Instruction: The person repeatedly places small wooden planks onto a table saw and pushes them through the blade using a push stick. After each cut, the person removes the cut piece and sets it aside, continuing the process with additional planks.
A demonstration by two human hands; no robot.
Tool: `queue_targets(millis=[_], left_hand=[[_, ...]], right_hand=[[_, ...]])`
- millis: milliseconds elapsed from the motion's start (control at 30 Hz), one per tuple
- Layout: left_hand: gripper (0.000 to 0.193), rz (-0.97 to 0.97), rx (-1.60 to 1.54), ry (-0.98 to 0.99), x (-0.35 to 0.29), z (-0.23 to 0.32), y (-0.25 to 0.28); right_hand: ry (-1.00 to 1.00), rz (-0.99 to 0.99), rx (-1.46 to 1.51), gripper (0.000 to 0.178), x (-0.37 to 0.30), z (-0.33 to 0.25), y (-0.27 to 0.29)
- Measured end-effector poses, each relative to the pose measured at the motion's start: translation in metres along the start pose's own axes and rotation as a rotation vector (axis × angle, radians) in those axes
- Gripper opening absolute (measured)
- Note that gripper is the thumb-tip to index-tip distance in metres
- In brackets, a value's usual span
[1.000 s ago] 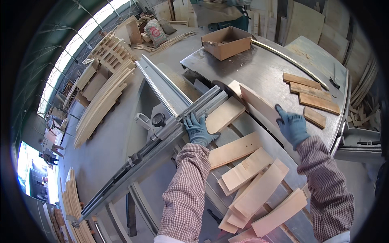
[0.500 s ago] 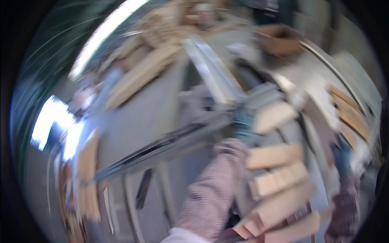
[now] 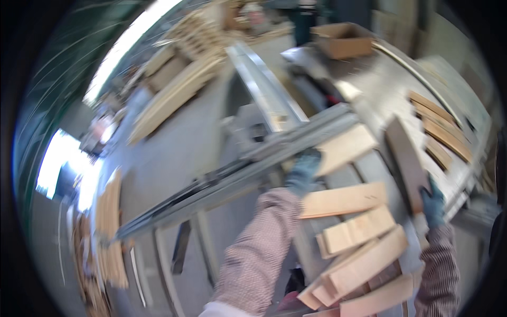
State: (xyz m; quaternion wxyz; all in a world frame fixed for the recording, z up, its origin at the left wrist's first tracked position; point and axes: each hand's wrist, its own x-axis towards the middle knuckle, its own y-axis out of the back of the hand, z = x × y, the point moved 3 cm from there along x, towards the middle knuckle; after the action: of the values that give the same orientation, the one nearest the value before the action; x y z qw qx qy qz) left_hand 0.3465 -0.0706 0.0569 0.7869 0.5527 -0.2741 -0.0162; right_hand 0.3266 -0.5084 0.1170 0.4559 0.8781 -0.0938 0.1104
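My left hand point(image 3: 305, 170), in a blue-grey glove, is closed round the left end of a pale wooden board point(image 3: 347, 148). That board lies slantwise beside a long grey metal rail point(image 3: 237, 171). Farther right, my right hand point(image 3: 434, 203), gloved likewise, grips the near end of a dark brown board point(image 3: 404, 165); part of its fingers is hidden behind the board's edge. Below and between the hands, several pale wooden boards point(image 3: 359, 230) lie loosely stacked over metal bars. Blur softens the finger outlines.
Beyond the rail a shiny metal channel point(image 3: 266, 84) runs away from me. An open cardboard box point(image 3: 346, 47) stands on the metal table point(image 3: 385, 79) at far right, with brown wooden strips point(image 3: 441, 129) nearer. Long timber point(image 3: 177, 98) lies at far left.
The whole view has shifted, and most things now appear slightly farther left. Both hands stay at the same boards, and the picture is sharper.
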Motion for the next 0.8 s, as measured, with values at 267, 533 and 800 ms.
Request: queue_targets(millis=[267,533,800], left_hand=[[0.075,-0.14,0.108,-0.014,0.002,0.029,0.01],[0.074,-0.134,0.122,-0.026,0.014,0.038,-0.001],[0.072,-0.127,0.11,0.004,0.058,0.057,-0.028]], right_hand=[[-0.168,-0.091,0.166,0.053,-0.012,-0.01,-0.002],[-0.101,-0.04,0.204,0.054,-0.031,-0.004,0.022],[-0.1,-0.057,0.123,0.054,-0.042,0.004,0.055]])
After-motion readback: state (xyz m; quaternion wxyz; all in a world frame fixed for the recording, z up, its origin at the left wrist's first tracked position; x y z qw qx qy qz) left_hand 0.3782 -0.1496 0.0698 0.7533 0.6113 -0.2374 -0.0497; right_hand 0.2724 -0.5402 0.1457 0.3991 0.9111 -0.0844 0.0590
